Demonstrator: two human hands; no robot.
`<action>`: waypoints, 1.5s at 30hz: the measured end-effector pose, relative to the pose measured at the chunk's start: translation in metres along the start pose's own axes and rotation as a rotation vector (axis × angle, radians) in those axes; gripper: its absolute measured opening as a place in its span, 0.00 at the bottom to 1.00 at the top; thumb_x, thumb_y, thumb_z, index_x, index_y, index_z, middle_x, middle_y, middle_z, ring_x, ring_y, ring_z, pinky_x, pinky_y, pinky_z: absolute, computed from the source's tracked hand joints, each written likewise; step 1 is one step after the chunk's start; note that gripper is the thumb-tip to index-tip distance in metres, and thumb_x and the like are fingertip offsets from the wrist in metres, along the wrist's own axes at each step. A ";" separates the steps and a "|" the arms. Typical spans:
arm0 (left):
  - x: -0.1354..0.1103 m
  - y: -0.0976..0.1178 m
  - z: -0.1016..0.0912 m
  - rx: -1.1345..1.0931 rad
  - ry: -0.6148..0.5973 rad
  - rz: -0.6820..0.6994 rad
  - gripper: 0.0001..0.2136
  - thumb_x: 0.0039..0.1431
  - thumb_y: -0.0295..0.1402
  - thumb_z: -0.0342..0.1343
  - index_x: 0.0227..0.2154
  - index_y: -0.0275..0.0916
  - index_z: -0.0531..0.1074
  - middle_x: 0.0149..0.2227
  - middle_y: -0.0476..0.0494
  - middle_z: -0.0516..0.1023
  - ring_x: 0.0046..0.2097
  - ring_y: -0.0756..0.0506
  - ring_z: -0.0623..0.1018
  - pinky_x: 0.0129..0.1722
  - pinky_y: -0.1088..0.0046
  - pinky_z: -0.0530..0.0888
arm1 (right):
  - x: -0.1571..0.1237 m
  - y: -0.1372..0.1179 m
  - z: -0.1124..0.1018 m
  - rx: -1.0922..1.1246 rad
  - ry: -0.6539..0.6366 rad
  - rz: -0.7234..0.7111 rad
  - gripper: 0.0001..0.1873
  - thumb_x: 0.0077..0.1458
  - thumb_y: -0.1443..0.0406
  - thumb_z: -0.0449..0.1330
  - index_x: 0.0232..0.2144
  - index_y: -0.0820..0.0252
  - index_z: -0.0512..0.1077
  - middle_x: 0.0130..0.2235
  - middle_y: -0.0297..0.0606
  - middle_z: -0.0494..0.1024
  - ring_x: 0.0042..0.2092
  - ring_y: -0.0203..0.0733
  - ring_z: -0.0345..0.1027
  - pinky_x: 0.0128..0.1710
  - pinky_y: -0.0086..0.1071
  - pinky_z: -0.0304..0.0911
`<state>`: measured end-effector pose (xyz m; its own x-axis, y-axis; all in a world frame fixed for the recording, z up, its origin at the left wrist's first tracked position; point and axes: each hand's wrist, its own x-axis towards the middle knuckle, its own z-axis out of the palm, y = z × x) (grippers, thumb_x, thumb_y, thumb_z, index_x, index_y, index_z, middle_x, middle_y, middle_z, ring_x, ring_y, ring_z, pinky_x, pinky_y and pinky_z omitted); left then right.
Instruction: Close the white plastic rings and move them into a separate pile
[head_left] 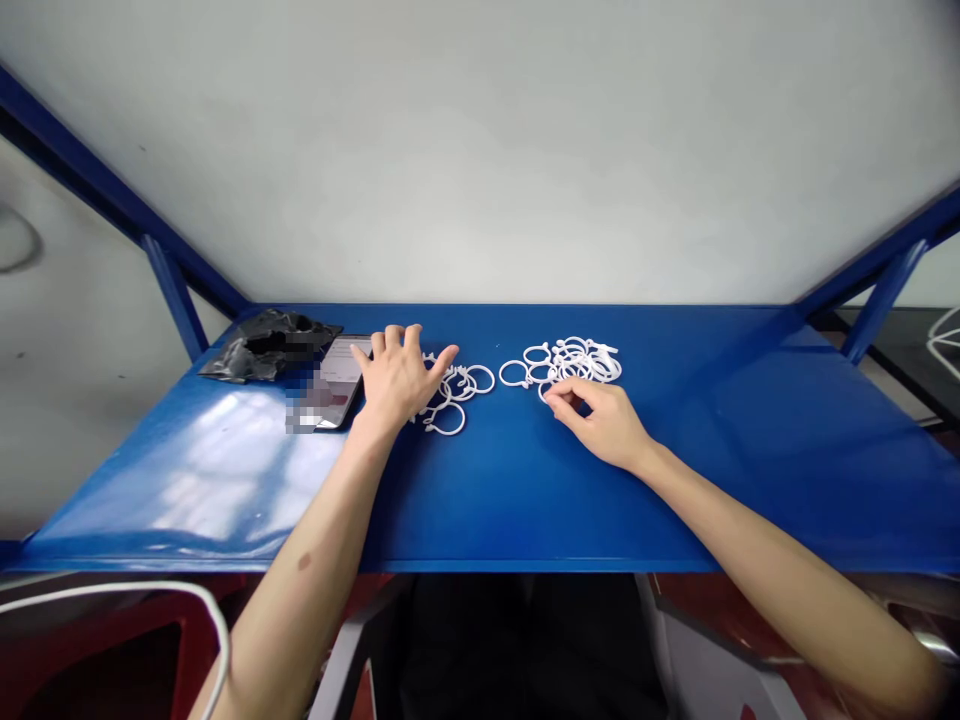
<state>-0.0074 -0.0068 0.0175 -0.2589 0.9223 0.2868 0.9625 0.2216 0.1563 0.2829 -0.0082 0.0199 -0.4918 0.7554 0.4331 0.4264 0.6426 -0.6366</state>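
My right hand (604, 425) has thumb and forefinger pinched on one white curtain ring (541, 391) at the near left edge of a loose pile. That pile of white curtain rings (604, 368) lies in a tangle on the blue table, right of the middle. My left hand (395, 378) is open, palm down, with its fingers spread. It hovers over or rests beside a smaller group of white curtain rings (448, 432), partly hiding them; whether it touches them I cannot tell. Its fingertips point toward the wall, close to the phone's right edge.
A phone (349, 362) with a lit screen lies left of my left hand. Behind it is a crumpled black plastic bag (251, 345). The blue table (510, 500) meets a pale wall (510, 150), with blue braces (174, 290) at both sides. A white cable (150, 587) hangs at lower left.
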 end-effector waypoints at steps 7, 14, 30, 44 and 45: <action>0.011 -0.016 0.008 -0.001 0.005 0.030 0.37 0.62 0.63 0.40 0.61 0.40 0.66 0.60 0.28 0.70 0.63 0.25 0.66 0.63 0.36 0.58 | 0.000 -0.001 -0.001 0.009 -0.010 -0.001 0.09 0.66 0.63 0.58 0.33 0.56 0.75 0.31 0.31 0.80 0.29 0.34 0.72 0.31 0.29 0.66; 0.010 -0.018 0.011 -0.021 -0.041 0.044 0.33 0.63 0.60 0.43 0.61 0.41 0.67 0.59 0.31 0.72 0.62 0.28 0.68 0.63 0.38 0.60 | 0.001 0.000 -0.001 -0.006 -0.020 0.024 0.10 0.66 0.63 0.57 0.32 0.55 0.74 0.31 0.31 0.80 0.29 0.34 0.72 0.31 0.29 0.66; -0.026 0.032 -0.012 0.066 -0.004 -0.057 0.30 0.69 0.57 0.40 0.58 0.38 0.68 0.57 0.27 0.73 0.59 0.26 0.69 0.58 0.31 0.62 | -0.001 0.002 0.000 -0.001 -0.024 0.046 0.08 0.65 0.62 0.58 0.33 0.55 0.75 0.29 0.31 0.81 0.29 0.35 0.74 0.30 0.29 0.67; -0.022 0.026 -0.011 0.061 -0.060 -0.151 0.31 0.68 0.57 0.40 0.57 0.37 0.69 0.58 0.26 0.72 0.60 0.26 0.68 0.57 0.30 0.63 | -0.001 0.005 -0.003 -0.030 -0.014 0.040 0.09 0.66 0.61 0.58 0.34 0.55 0.75 0.28 0.32 0.81 0.28 0.37 0.75 0.29 0.31 0.68; -0.021 0.025 -0.010 0.056 -0.069 -0.154 0.31 0.68 0.56 0.40 0.57 0.37 0.69 0.58 0.26 0.72 0.60 0.26 0.68 0.57 0.30 0.63 | -0.001 0.006 -0.003 -0.029 -0.013 0.038 0.09 0.66 0.61 0.58 0.34 0.55 0.75 0.28 0.32 0.81 0.28 0.37 0.75 0.29 0.31 0.68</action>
<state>0.0211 -0.0242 0.0251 -0.3997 0.8951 0.1975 0.9153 0.3779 0.1397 0.2880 -0.0049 0.0179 -0.4849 0.7775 0.4004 0.4667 0.6172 -0.6334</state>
